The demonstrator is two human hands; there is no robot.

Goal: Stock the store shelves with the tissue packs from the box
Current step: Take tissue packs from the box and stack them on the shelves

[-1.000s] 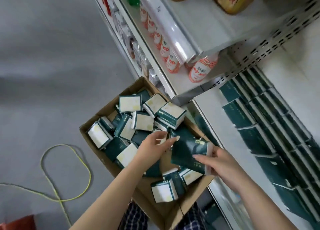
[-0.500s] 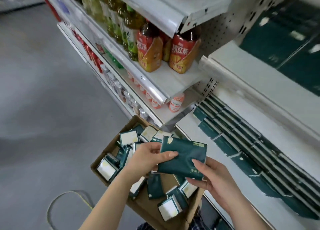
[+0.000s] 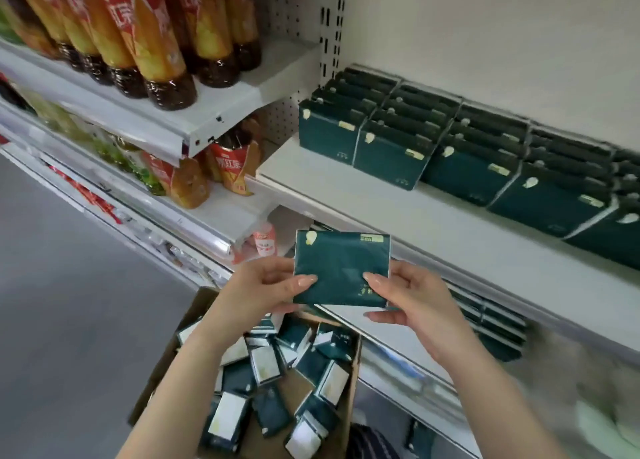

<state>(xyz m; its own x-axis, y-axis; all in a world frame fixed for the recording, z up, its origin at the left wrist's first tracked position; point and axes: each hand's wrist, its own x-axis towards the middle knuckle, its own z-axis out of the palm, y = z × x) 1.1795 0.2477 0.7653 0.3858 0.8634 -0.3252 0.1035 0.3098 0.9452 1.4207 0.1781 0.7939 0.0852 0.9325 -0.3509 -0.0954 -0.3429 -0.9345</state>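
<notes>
I hold one dark green tissue pack point(image 3: 341, 268) upright in front of the white shelf point(image 3: 433, 226). My left hand point(image 3: 266, 285) pinches its left edge, and my right hand point(image 3: 412, 296) pinches its right edge. Below my arms, the open cardboard box point(image 3: 353, 389) holds several more green and white tissue packs point(image 3: 263, 382) lying jumbled. Rows of the same green packs point(image 3: 460, 150) stand on the shelf ahead, toward the back.
Bottled drinks with orange labels point(image 3: 149, 36) fill the shelves to the left. A lower shelf on the right carries more green packs point(image 3: 495, 323). The front strip of the white shelf is bare. Grey floor point(image 3: 69, 302) lies at the left.
The pack came up out of the box, held by both hands, to the level of the white shelf. My view tilted up from the box to the shelves.
</notes>
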